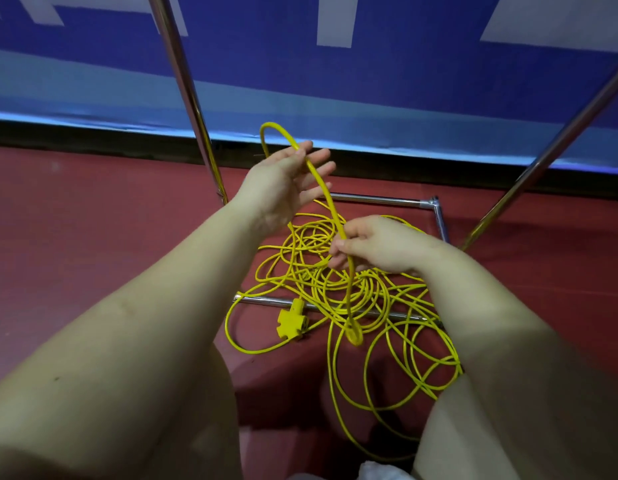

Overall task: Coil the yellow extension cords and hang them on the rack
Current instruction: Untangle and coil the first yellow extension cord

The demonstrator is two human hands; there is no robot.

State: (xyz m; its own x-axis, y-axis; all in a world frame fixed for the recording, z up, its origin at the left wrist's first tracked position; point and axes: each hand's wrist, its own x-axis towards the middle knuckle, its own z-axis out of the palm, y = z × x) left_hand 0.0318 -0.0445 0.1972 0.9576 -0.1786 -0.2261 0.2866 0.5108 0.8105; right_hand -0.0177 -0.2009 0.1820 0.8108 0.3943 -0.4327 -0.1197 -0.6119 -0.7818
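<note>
In the head view my left hand (283, 183) was spread, fingers released, a loop of yellow extension cord (321, 181) draped across it, while my right hand (366, 244) pinched the same strand lower down. The rest lay tangled on the red floor (93, 220) over the rack (377, 199) base. I judged coiling barely begun; next, feed another loop leftward.

rack poles (183, 81) flank open gap above cords (335, 292)
</note>
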